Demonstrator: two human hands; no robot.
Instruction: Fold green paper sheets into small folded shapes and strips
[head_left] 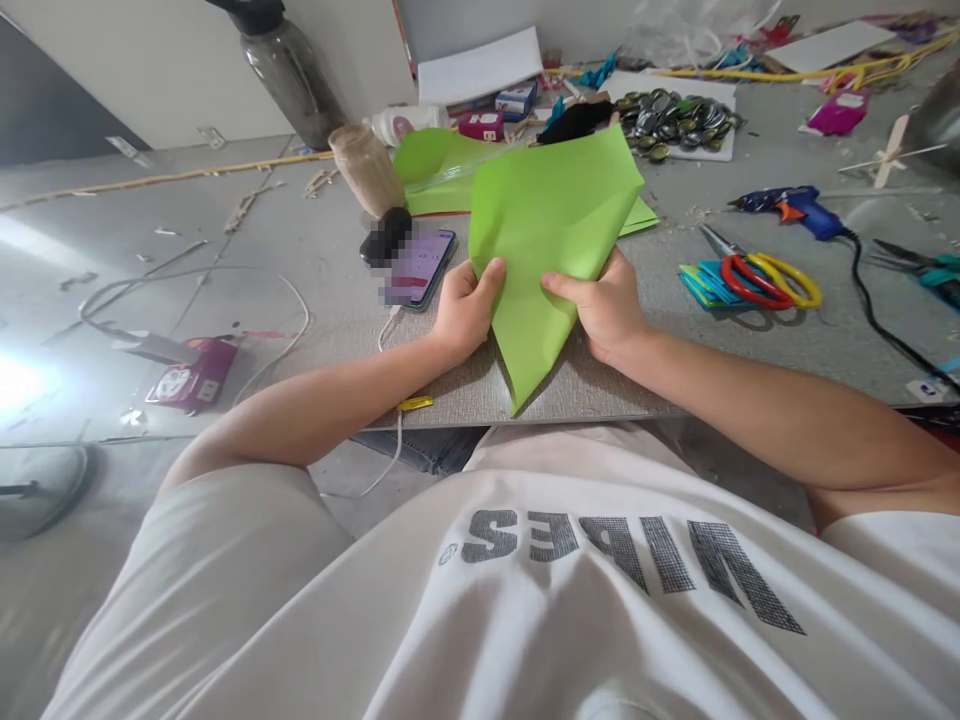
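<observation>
A bright green sheet of paper [551,220], folded to a point at the bottom, is held up just above the table's front edge. My left hand [466,305] grips its left side, thumb on the face towards me. On the opposite edge, my right hand [611,305] pinches the paper with its thumb also in front. The fingers of both hands are mostly hidden behind the sheet. More green paper [442,165] lies on the table behind it, partly under clear plastic. A lit phone [424,268] rests left of my left hand.
Scissors [765,280] with red and yellow handles lie on blue-green pieces at right, near a blue glue gun [806,212] and pliers [930,270]. Bottle caps [667,120] are heaped at the back. A dark bottle [289,80] and a jar of sticks [367,170] stand back left.
</observation>
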